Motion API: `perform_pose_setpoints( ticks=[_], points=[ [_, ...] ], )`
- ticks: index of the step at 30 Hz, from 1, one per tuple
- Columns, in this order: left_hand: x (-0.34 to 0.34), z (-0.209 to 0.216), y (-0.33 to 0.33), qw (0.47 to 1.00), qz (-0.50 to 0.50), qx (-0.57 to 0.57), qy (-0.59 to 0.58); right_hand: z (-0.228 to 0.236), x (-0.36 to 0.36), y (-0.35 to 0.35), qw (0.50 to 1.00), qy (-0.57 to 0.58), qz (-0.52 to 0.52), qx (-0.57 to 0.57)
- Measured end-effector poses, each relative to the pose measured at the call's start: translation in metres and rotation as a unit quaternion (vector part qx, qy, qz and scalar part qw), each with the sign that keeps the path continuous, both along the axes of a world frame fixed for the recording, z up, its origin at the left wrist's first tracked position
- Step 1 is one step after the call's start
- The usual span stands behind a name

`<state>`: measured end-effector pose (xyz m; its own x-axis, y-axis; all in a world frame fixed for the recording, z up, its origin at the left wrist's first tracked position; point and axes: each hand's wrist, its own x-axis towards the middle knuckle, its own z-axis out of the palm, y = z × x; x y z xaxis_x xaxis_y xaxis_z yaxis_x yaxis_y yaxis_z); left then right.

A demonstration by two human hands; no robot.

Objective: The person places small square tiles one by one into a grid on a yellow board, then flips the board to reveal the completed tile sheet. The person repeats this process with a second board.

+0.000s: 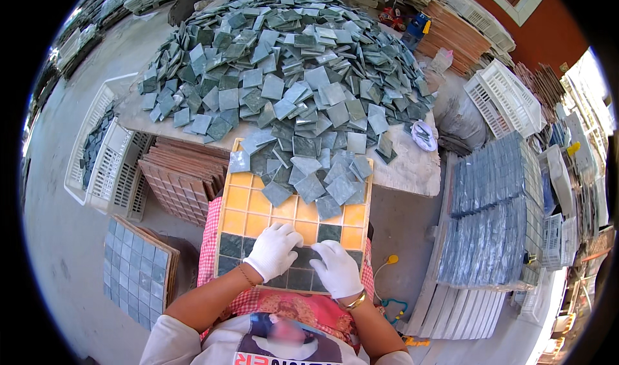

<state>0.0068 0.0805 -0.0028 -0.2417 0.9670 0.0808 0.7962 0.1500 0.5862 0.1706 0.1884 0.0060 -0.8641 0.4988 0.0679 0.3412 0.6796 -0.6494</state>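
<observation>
A shallow gridded tray (259, 202) with a yellow base lies across my lap, its far end against the table. Dark green-grey square stone tiles (231, 245) fill most of its nearest rows, and one more tile (329, 232) sits a row farther up. My left hand (274, 250), in a white glove, is over the filled rows with its fingers curled together. Close by on the right, my right hand (338, 269), also gloved, bends its fingers down toward the same spot. Whatever the fingertips pinch is hidden. Loose tiles (309, 187) cover the tray's far part.
A large heap of stone tiles (271, 88) covers the table (412, 165). Brown gridded trays (177, 171) and a tile-filled panel (137, 268) stand at left, near a white crate (113, 165). Wrapped tile stacks (487, 217) rest on a pallet at right.
</observation>
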Motion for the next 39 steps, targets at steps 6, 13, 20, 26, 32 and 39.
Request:
perform_pose_setpoints(
  ticks=[6,13,20,26,32,39],
  points=[
    [-0.002,0.013,-0.014,0.99,0.013,0.131,-0.057,0.003,-0.011,0.005,0.997,-0.055,0.044,-0.044],
    [0.018,0.01,-0.042,0.858,0.093,0.052,-0.503,0.037,-0.008,0.004,0.908,-0.002,-0.129,-0.398],
    [0.04,0.001,-0.041,0.752,0.089,0.073,-0.649,0.05,-0.009,-0.007,0.906,0.005,-0.141,-0.398],
    [0.042,0.016,-0.037,0.904,0.123,0.106,-0.394,0.045,-0.008,-0.021,0.912,0.002,-0.136,-0.388],
    [0.037,0.015,-0.048,0.76,0.146,0.021,-0.634,0.042,-0.014,-0.027,0.907,0.0,-0.12,-0.403],
    [0.031,0.018,-0.056,0.703,0.137,0.031,-0.697,0.044,-0.014,-0.028,0.914,0.024,-0.102,-0.391]
  ],
)
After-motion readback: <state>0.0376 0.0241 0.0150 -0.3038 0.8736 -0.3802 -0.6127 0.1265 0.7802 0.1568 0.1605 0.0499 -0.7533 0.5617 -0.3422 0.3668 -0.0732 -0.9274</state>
